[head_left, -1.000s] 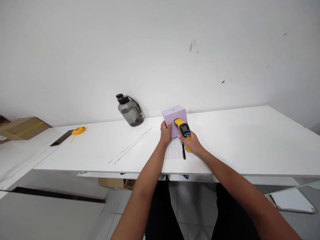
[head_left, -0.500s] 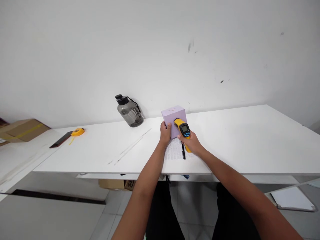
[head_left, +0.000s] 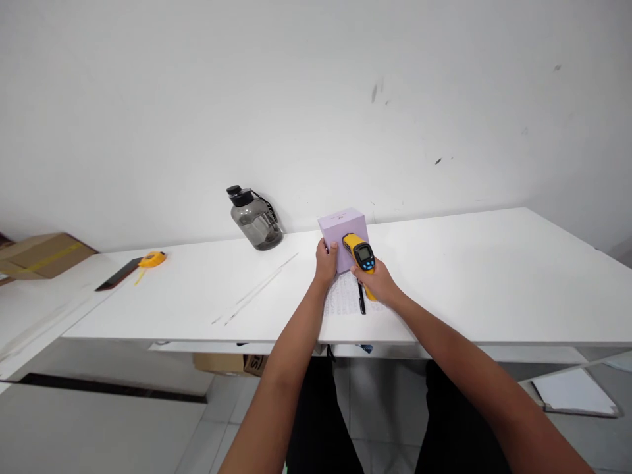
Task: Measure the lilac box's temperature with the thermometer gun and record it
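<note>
My left hand (head_left: 326,261) grips the lower left side of a lilac box (head_left: 336,230), thumb on its front face. The box stands tilted at the middle of the white table. Wrapped round the handle of a yellow and black infrared thermometer (head_left: 364,255) is my right hand (head_left: 380,282). The thermometer's nose points at the front of the box, close to it; whether they touch I cannot tell. Beneath my hands lies a sheet of paper with writing (head_left: 340,299), and a black pen (head_left: 362,299) rests on it.
A grey water bottle (head_left: 257,224) with a black cap stands by the wall. Further left are an orange tape measure (head_left: 153,259), a dark flat object (head_left: 118,275) and a cardboard box (head_left: 47,257). The white table's (head_left: 494,283) front edge runs below my forearms.
Almost nothing differs. The whole view has shifted very slightly, while both hands keep the same hold on the lilac box and the infrared thermometer.
</note>
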Tool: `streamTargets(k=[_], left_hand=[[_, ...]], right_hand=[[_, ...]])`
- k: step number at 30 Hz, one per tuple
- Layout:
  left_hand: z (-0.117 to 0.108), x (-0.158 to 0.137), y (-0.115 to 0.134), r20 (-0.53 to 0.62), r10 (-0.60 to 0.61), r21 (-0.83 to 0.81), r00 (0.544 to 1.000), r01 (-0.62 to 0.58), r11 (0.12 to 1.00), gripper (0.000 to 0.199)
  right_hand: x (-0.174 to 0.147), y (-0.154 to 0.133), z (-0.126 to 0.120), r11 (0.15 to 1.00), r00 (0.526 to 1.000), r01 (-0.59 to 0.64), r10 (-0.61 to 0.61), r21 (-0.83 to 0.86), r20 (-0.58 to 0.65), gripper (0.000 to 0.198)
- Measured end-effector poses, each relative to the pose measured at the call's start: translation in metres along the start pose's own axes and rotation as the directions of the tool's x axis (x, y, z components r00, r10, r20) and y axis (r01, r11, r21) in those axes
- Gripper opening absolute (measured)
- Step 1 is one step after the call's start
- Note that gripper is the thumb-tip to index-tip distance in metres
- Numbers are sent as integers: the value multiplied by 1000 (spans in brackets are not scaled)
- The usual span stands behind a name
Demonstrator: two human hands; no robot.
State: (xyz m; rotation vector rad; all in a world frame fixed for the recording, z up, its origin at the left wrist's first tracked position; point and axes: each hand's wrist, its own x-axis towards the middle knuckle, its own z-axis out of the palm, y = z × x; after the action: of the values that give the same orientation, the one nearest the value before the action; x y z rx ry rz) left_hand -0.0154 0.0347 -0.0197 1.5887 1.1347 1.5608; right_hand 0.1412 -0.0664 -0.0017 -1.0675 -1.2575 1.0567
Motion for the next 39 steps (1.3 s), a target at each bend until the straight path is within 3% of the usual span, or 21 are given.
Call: streamTargets(k=[12,15,18,22,29,39], left_hand=[[-1,0,-1,-10,-22,-5,1000,22,1000,79],[-1,-1,-6,-34,-61,-37,998,60,998,84],[0,0,-12,-48,-128,-66,991,125,990,94],[1,1,-15,-56,-158,-53,986,155,986,98],[1,0,-9,-39,-165,-56,985,163,985,96],[0,-3,-1,-35,-179,-76,983,176,981,87]], right_hand=[[-4,-9,2,999,1000,27,-27,-46,-9,31],[-6,-16,-1,981,992,124,-127,-147,-11,31],[-7,-22,-7,919,952,272,-301,-287,-61,30],[-6,-24,-13,873,904,305,-391,-381,-172,31],[-3,-20,-13,883,875,291,-401,-369,-270,29],[0,-19,-14,928,870,230,-331,-295,-365,31]])
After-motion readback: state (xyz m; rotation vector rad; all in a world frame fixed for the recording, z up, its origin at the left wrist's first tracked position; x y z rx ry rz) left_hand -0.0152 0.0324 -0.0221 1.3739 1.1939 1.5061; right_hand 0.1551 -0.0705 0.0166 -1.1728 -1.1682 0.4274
